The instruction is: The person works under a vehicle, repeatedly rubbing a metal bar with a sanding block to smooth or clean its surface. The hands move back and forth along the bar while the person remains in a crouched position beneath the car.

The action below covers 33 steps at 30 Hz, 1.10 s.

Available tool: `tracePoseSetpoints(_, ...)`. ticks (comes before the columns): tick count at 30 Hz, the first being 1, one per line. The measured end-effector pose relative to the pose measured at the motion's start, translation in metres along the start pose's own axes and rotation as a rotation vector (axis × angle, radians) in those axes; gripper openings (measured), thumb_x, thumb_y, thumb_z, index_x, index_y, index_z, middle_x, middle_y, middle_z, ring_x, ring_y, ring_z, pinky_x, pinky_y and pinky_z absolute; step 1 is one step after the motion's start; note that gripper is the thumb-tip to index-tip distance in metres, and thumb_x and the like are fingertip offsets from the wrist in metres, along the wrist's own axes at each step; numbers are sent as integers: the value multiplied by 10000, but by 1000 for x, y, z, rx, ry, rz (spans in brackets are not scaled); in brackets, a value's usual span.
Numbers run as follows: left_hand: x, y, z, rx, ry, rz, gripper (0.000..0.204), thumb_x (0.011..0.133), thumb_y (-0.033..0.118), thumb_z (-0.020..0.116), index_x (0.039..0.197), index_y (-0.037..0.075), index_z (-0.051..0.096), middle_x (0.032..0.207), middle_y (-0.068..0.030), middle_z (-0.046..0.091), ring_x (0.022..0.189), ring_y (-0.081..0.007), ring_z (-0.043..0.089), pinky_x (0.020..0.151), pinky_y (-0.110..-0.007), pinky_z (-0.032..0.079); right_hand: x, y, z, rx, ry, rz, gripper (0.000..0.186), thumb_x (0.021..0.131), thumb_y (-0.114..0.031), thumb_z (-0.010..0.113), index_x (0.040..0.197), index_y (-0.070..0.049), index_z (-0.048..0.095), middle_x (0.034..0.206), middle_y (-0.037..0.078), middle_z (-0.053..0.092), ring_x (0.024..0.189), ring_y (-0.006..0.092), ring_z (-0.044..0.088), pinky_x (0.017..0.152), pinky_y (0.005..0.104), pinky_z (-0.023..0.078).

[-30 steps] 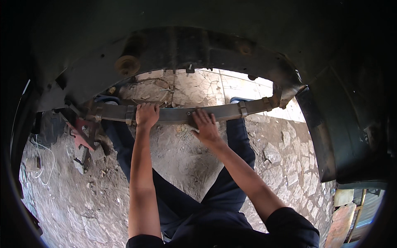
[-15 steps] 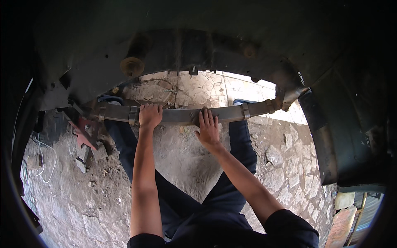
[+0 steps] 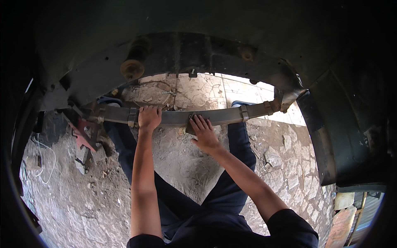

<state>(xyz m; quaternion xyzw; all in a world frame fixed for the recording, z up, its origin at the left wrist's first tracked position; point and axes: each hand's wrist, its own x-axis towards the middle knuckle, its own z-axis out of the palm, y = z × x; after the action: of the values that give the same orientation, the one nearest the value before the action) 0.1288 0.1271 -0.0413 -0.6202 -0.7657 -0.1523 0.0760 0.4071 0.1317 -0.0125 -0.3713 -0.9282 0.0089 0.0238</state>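
Note:
A grey leaf spring (image 3: pixel 178 118) runs across in front of me, banded by metal clips (image 3: pixel 132 117). My left hand (image 3: pixel 149 117) grips it left of the middle, with the fingers curled over the top. To the right of that, my right hand (image 3: pixel 205 133) lies along the spring near its centre bolt, fingers fairly straight. Under those fingers is a dark flat piece of what looks like sandpaper (image 3: pixel 190 128), pressed to the spring and partly hidden by the hand.
Dark vehicle bodywork arches overhead, with a rusty round bump stop (image 3: pixel 132 69) hanging from it. A red stand (image 3: pixel 85 134) is at the left, beside stones and a white cable (image 3: pixel 53 159). My legs straddle the dirt and stone ground (image 3: pixel 99 198) below.
My right hand and the dark piece under it have slid a little to the left and toward me along the leaf spring. My left hand keeps its grip.

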Motion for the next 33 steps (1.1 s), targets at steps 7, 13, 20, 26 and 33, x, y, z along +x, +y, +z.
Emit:
tracePoseSetpoints(7,1,7,-6,-26,-9,-2,385,998,337,421,890,73,680,923,-97,666,982,-271,584,968,-429,387,1,-1,10,-60,95,160,896,811,-364,748,1504,-82,256,1565,141,241,1460,315,199,1186,505,178)
tracePoseSetpoints(13,1,4,-8,-17,-29,-17,382,991,345,424,926,72,684,965,-110,680,1010,-273,594,969,-436,384,5,15,-1,96,138,69,882,786,-384,768,1482,-102,305,1525,148,300,1433,323,254,1183,505,190)
tracePoseSetpoints(20,-1,9,-5,-72,36,-36,387,977,350,440,931,75,709,977,-114,687,1018,-272,601,975,-421,380,6,14,-10,52,69,150,941,729,-330,823,1476,-87,305,1494,139,331,1410,324,288,1174,509,219)
tracePoseSetpoints(26,-3,6,-7,-27,9,-25,396,993,349,419,918,69,688,963,-114,680,995,-292,597,962,-435,395,6,19,4,22,74,-20,970,722,-328,825,1486,-80,280,1548,146,271,1447,310,234,1182,484,215)
tracePoseSetpoints(33,-1,4,-2,-30,13,-46,389,979,359,445,925,81,712,970,-111,684,1010,-273,602,974,-429,387,8,11,-1,48,65,-24,923,759,-361,793,1466,-50,289,1544,150,275,1454,310,213,1188,494,189)
